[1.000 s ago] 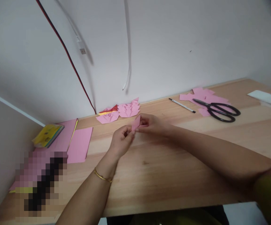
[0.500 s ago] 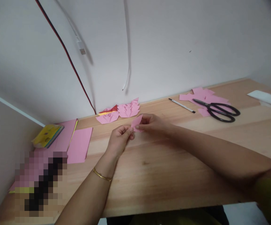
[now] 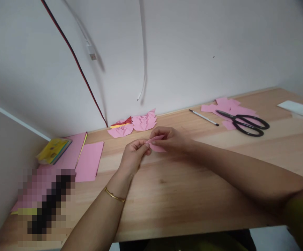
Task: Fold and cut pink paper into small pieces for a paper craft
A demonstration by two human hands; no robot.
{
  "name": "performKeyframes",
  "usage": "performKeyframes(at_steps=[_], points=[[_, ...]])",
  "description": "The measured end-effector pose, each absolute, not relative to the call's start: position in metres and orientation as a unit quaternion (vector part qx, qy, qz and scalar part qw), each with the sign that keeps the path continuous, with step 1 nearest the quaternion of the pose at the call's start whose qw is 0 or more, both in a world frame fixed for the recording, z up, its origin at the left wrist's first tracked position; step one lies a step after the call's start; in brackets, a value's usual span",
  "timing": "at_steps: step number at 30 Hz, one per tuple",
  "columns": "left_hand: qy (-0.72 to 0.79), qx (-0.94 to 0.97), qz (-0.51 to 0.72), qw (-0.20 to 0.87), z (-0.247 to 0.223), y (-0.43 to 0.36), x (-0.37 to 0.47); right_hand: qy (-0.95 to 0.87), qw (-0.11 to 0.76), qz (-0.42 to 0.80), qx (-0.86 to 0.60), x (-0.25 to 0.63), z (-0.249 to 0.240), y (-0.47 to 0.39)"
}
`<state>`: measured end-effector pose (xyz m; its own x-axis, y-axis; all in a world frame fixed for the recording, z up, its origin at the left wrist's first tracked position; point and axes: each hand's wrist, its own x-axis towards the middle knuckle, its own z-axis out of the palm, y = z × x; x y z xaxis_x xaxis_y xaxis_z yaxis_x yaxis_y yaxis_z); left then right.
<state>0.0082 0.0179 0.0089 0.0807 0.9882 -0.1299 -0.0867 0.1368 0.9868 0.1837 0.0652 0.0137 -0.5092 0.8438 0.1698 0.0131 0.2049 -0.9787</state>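
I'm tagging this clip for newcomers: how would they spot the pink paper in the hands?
Over the wooden table, the left hand and right hand come close together. Between them is a small pink paper with two pointed flaps. Unlike the other pink papers on the table, it is held.

White USB cable (image 3: 91,52) before pale wall (image 3: 188,45), red-and-black cord (image 3: 72,52), yellow packet (image 3: 50,149)
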Motion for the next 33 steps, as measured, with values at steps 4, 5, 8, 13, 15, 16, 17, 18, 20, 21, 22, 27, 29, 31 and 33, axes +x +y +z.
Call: performKeyframes(at_steps=[4, 5, 8, 13, 15, 16, 17, 18, 20, 21, 22, 27, 29, 31, 33], points=[[0.513, 0.455, 0.474, 0.552, 0.009, 0.018, 0.008, -0.668, 0.362, 0.573, -0.309, 0.183, 0.013, 0.064], [0.515, 0.453, 0.477, 0.549, 0.010, 0.017, 0.009, -0.665, 0.358, 0.578, -0.308, 0.183, 0.014, 0.064], [0.512, 0.435, 0.492, 0.555, 0.014, 0.016, 0.010, -0.670, 0.349, 0.578, -0.310, 0.184, 0.015, 0.063], [0.507, 0.411, 0.495, 0.574, 0.017, 0.016, 0.010, -0.670, 0.326, 0.578, -0.334, 0.184, 0.015, 0.063], [0.517, 0.420, 0.494, 0.558, 0.016, 0.016, 0.008, -0.669, 0.323, 0.581, -0.331, 0.183, 0.016, 0.062], [0.524, 0.432, 0.493, 0.544, 0.015, 0.016, 0.008, -0.672, 0.324, 0.581, -0.325, 0.183, 0.017, 0.062], [0.529, 0.446, 0.491, 0.529, 0.013, 0.015, 0.008, -0.675, 0.327, 0.578, -0.321, 0.182, 0.019, 0.061], [0.530, 0.462, 0.487, 0.519, 0.012, 0.015, 0.008, -0.678, 0.327, 0.574, -0.321, 0.182, 0.020, 0.061], [0.518, 0.487, 0.475, 0.519, 0.010, 0.014, 0.008, -0.680, 0.319, 0.573, -0.327, 0.182, 0.022, 0.060], [0.509, 0.494, 0.470, 0.525, 0.009, 0.014, 0.009, -0.678, 0.318, 0.577, -0.328, 0.182, 0.022, 0.059], [0.501, 0.497, 0.468, 0.532, 0.008, 0.014, 0.009, -0.675, 0.318, 0.582, -0.323, 0.181, 0.022, 0.059], [0.523, 0.513, 0.455, 0.506, 0.009, 0.013, 0.011, -0.686, 0.351, 0.549, -0.323, 0.181, 0.018, 0.060], [0.542, 0.532, 0.437, 0.482, 0.012, 0.013, 0.012, -0.700, 0.358, 0.518, -0.338, 0.181, 0.018, 0.060], [0.558, 0.549, 0.423, 0.457, 0.015, 0.012, 0.013, -0.713, 0.355, 0.499, -0.341, 0.181, 0.018, 0.058], [0.567, 0.552, 0.417, 0.447, 0.017, 0.011, 0.013, -0.723, 0.356, 0.486, -0.338, 0.180, 0.019, 0.056]])
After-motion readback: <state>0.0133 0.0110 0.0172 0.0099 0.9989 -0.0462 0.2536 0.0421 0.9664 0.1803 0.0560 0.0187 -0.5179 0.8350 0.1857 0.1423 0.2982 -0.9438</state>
